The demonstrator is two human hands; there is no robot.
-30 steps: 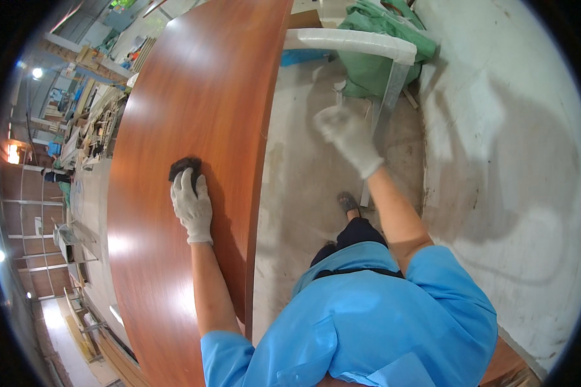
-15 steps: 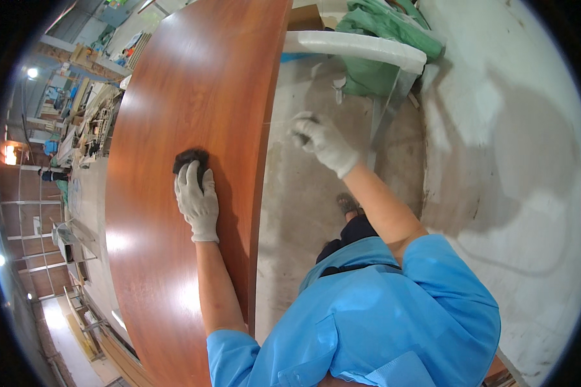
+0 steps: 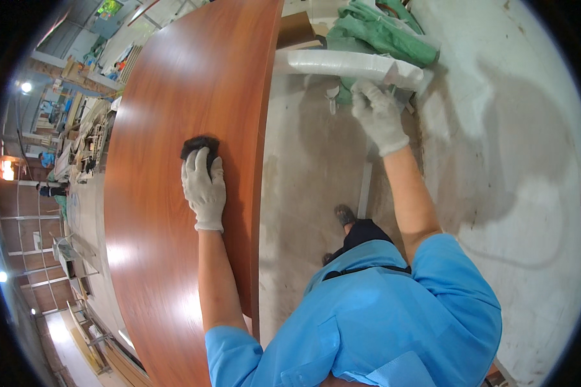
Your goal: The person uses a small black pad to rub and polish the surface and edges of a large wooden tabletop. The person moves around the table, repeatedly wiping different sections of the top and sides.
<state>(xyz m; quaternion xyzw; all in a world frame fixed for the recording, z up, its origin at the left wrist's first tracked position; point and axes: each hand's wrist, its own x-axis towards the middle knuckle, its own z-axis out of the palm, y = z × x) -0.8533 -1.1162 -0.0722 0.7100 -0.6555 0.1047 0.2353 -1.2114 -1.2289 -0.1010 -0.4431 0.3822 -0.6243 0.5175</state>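
Observation:
A long, glossy reddish-brown wooden panel stretches along my left side. On its top, near the right edge, my left hand in a white knit glove presses down a black fuzzy pad. The fingers close over the pad, which sticks out past the fingertips. Out over the floor to the right, my right hand, also gloved, is raised with curled fingers. It looks close to a white wrapped bar; I cannot tell whether they touch. Anything inside those fingers is hidden.
Green sheeting lies bunched at the far end, beside a brown cardboard box. A pale wall closes off the right side. Stacked boards and another person are in the workshop beyond the panel.
My left hand and the pad have slid slightly away from me and to the right along the panel. My right hand has swung right and farther out, toward the white wrapped bar.

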